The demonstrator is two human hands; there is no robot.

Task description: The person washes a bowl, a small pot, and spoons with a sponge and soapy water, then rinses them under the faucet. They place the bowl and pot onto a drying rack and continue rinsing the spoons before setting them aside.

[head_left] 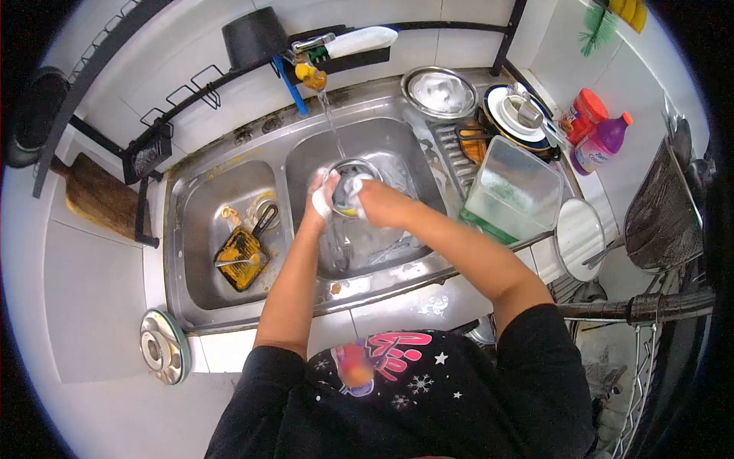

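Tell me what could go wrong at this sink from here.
The metal bowl could slip from the soapy left hand as the right hand works at it. Running water falling near its rim might splash suds outward. Stacked dishes near the front edge of the counter might fall if bumped.

A black short-sleeved shirt point(489, 398) bears pink print point(397, 354), white stars point(441, 358) and snowflakes point(420, 384).

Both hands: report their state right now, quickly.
Left hand: holding the side of a round bowl.
Right hand: at the bowl, blurred; whether it grips anything cannot be told.
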